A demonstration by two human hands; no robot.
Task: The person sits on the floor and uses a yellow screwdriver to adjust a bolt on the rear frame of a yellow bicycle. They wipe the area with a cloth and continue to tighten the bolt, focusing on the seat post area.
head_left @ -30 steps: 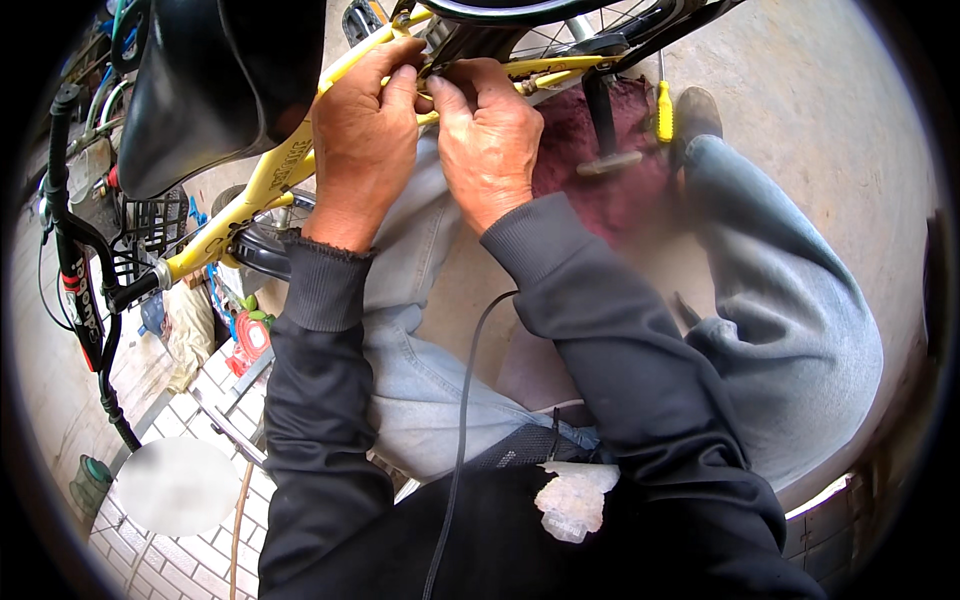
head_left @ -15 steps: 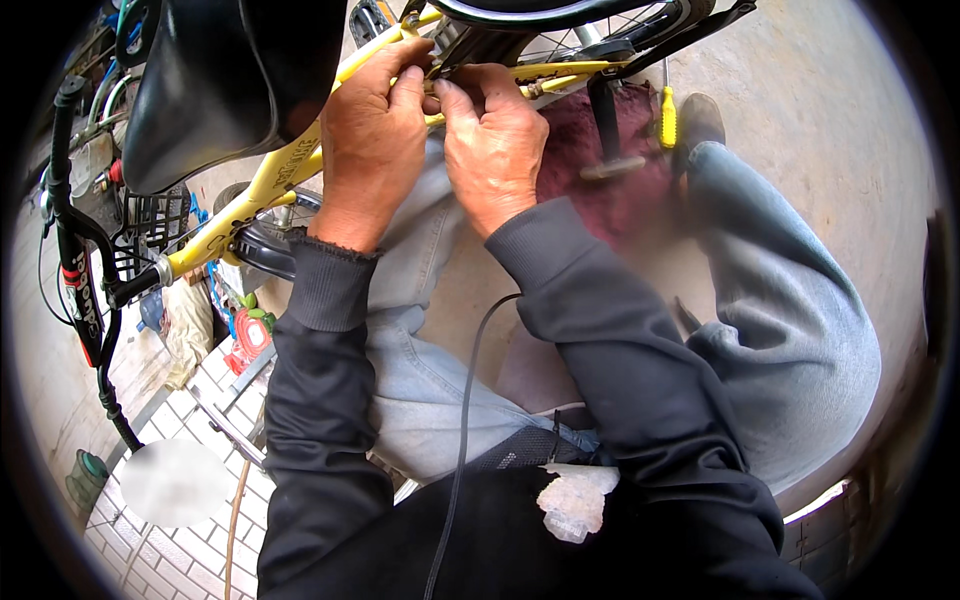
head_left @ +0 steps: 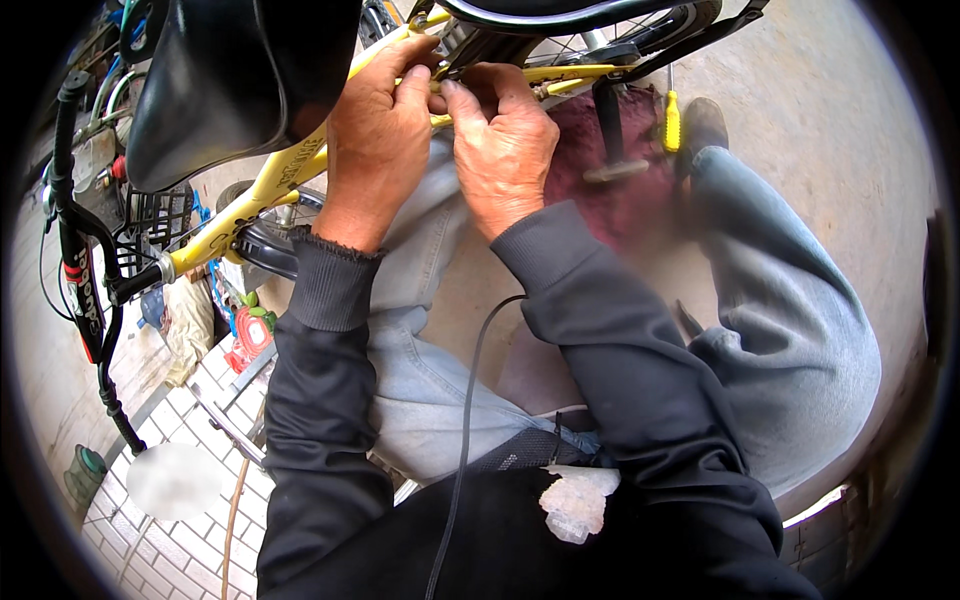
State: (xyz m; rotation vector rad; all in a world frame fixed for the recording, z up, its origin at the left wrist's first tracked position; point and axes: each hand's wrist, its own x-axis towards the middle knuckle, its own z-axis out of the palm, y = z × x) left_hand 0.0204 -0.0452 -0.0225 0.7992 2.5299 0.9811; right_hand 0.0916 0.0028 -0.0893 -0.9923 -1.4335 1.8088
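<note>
Both my hands work close together on a yellow bicycle frame [head_left: 268, 190], just beyond its black saddle [head_left: 215, 95]. My left hand [head_left: 378, 145] has its thumb and fingers bent inward at the frame tubes. Beside it, my right hand [head_left: 508, 150] pinches with thumb and forefinger at the same spot. Whatever sits between the fingertips is small and mostly covered by them. Past the hands are the rear wheel [head_left: 575, 45] under a black mudguard and a dark crank arm [head_left: 607, 120].
A screwdriver with a yellow handle [head_left: 672, 122] lies by my shoe [head_left: 705, 120]. Dark red cloth [head_left: 590, 205] is spread under the crank. Black handlebars [head_left: 68, 200] stand at the left, near a black crate [head_left: 155, 212]. A thin black cable [head_left: 466, 420] hangs before my body.
The bicycle frame and both hands sit slightly farther right in the picture. The fingers stay at the same spot on the frame, their grip nearly unchanged.
</note>
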